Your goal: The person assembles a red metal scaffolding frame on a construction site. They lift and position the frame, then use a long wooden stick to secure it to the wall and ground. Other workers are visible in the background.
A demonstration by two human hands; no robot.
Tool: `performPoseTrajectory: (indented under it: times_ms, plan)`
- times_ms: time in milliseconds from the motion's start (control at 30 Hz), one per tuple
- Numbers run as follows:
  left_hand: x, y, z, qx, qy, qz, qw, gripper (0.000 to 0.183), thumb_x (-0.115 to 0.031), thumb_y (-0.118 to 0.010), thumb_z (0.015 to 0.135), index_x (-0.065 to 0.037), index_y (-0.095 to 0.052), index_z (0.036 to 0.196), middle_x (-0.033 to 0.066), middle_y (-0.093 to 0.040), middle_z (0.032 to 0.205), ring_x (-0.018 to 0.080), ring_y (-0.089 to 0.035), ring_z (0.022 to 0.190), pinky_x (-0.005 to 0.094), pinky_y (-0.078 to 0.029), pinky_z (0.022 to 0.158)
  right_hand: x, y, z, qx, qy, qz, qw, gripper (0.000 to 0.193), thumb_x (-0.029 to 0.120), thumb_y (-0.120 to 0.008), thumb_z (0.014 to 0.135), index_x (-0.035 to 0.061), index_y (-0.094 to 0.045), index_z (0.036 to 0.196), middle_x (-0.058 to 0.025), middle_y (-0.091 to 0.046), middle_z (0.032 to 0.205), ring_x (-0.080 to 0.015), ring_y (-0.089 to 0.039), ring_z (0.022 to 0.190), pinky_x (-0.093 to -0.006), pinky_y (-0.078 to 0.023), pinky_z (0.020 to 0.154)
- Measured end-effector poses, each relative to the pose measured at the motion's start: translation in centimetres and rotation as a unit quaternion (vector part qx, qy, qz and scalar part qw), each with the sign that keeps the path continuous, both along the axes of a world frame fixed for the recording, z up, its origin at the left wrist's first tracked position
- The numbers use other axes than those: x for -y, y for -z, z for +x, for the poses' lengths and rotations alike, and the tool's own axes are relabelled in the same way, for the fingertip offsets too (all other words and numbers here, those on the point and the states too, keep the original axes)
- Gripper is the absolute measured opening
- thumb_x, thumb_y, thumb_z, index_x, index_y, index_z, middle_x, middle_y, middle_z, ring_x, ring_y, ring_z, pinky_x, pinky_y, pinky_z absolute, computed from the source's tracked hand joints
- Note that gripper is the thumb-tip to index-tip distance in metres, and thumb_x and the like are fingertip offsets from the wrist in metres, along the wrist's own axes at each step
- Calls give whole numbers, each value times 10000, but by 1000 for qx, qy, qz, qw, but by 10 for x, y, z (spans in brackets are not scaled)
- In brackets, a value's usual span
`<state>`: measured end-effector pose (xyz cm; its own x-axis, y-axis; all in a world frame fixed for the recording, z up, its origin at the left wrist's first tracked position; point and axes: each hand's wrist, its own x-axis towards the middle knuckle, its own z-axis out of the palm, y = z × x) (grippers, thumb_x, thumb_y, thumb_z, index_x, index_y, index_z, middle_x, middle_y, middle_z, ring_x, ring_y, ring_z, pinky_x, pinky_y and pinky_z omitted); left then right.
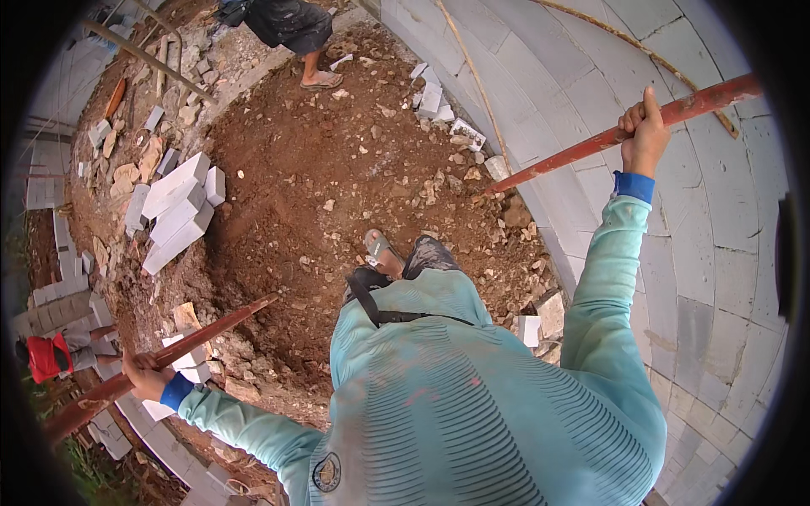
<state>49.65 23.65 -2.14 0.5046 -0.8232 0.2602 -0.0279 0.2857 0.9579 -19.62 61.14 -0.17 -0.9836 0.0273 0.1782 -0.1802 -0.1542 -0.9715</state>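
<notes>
On the left, my left hand [146,377] is closed around a long red pole [221,325]. That pole slants from the left rim toward the middle, its tapered end over the brown soil. Up at the right, my right hand [645,140] grips a second red pole [582,152], its thumb pointing up along the near side. The lower end of this one comes down to the soil at the foot of the grey block wall [717,211]. Both my arms are spread wide in light-blue sleeves with dark-blue cuffs.
White blocks [179,202] lie stacked on rubble at the left. Several broken pieces [432,99] line the wall's foot. A person in dark shorts [291,25] stands at the top; another in red [49,358] is at far left. A thin stick [472,76] leans on the wall.
</notes>
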Motion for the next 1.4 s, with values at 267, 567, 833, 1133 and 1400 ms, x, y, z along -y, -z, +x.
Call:
performPoseTrajectory:
  times_ms: [267,567,833,1133,1400]
  plan:
    - [5,1,-9,1,-10,-42,999,189,-22,-697,834,-16,-576,688,25,-475,559,103,-381,418,261,-309,409,-16,13,-9,19,-32,-3,999,466,273,-674,961,134,-397,613,16,-339,561,-116,-322,500,-279,-321,500]
    - [-12,17,10,-27,145,0,989,372,-90,-672,881,-103,-429,600,0,-387,541,109,-341,435,279,-278,438,-23,14,-8,19,-17,-8,1000,474,278,-676,956,137,-380,614,13,-332,571,-128,-326,522,-282,-294,507]
    - [-27,16,4,-28,112,28,993,319,-84,-696,849,-72,-484,611,4,-399,539,116,-366,431,274,-294,439,-27,6,-16,62,-12,13,998,472,243,-638,975,140,-343,621,1,-301,578,-144,-303,525,-303,-302,504]
    - [-153,-33,-18,3,87,38,995,336,-91,-666,857,-107,-425,624,-19,-353,528,92,-302,444,268,-247,452,-72,8,-77,80,-15,-1,997,463,235,-625,983,127,-338,637,8,-303,578,-130,-273,513,-297,-306,506]
    - [-132,41,88,-28,-18,26,999,248,-107,-655,898,-68,-528,688,-26,-374,539,88,-309,459,264,-294,457,3,12,13,-20,-71,-17,997,369,188,-680,931,122,-435,662,18,-362,545,-108,-342,450,-286,-319,448]
